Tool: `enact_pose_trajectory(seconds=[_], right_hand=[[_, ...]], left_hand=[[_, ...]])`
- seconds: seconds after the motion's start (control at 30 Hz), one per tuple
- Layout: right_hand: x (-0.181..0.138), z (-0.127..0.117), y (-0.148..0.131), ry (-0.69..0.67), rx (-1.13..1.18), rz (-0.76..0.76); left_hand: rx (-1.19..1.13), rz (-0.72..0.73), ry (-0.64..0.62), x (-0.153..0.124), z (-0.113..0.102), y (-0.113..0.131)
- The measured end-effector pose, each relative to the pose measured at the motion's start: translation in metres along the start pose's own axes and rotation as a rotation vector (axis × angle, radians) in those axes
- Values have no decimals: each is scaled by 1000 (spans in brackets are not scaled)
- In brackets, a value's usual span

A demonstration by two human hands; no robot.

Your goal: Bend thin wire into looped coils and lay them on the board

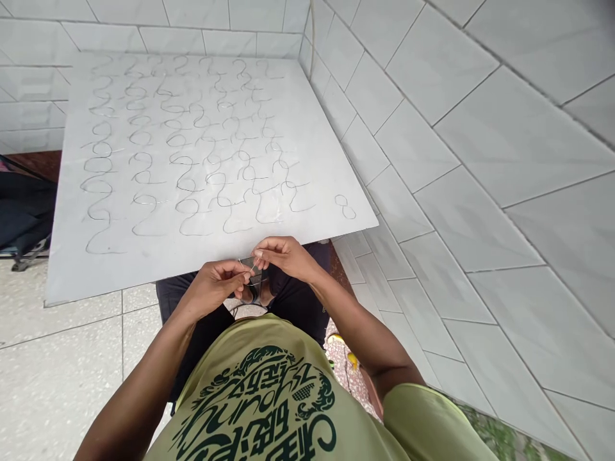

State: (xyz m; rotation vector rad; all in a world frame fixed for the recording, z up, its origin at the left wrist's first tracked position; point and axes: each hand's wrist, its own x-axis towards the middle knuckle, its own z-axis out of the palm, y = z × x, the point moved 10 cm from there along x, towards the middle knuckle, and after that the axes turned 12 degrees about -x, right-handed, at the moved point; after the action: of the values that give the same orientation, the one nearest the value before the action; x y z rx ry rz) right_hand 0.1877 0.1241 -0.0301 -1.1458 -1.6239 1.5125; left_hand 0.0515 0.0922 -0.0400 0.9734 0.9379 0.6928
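I see the thin wire (pixel 255 262) slanting away and rightward from the left hand (pixel 216 288) to the right hand (pixel 287 257), fingertips of both pinching it, by the near edge of the white board (pixel 321 153)

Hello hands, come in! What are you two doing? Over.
Left hand and right hand: both pinching, close together. Thin wire: held between them. White board with squiggles: just ahead, not visibly blocking.
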Motion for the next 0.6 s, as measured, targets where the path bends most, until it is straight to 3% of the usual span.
enact_pose_trajectory(seconds=[0.13,0.37,0.6], right_hand=[[3,4,1,48,36,32],[-4,4,-7,143,-101,43],[-13,2,-31,323,-470,-85]], left_hand=[[-12,15,-52,-4,2,4],[-24,157,-57,-10,-3,23],[-49,218,-44,-7,7,27]])
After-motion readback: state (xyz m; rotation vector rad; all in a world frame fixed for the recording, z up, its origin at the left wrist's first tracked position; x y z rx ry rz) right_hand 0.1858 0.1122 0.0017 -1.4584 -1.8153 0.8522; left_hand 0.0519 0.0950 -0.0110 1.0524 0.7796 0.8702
